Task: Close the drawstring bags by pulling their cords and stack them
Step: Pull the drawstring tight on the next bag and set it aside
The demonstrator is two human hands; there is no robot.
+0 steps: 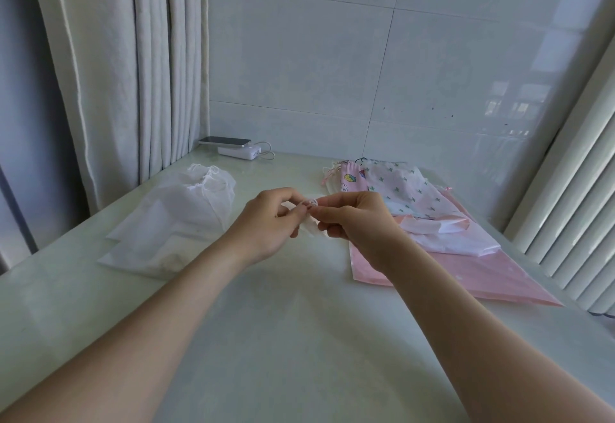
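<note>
Two bare forearms, the left forearm [133,339] and the right forearm [466,339], stretched over a pale green worktop [299,356] toward its middle, where the hands met. The left hand [266,223] and right hand [352,223] held a small white bag [309,224] between them, just above the surface. The fingers of both hands were curled, thumb and forefinger pressed together in a pinch at the bag's gathered top, where a loop of white cord [311,202] showed. Most of the bag was hidden behind the knuckles, and which hand had cord and which had cloth could not be told.

To the left lay a loose heap of sheer white bags [173,223], their bunched necks pointing toward the wall. To the right lay a second heap of printed bags [399,186], pink and white with small green motifs, resting on a large flat pink bag [466,273] that ran toward the worktop's right edge. The two heaps sat well apart, with the hands between them.

At the back left corner a phone [226,140] rested on a white power bank [238,152], with a white cable [268,153] looped beside it. A grey curtain [116,73] hung on the left, a white tiled wall [366,56] stood behind, and ribbed white slats [582,206] rose on the right.
</note>
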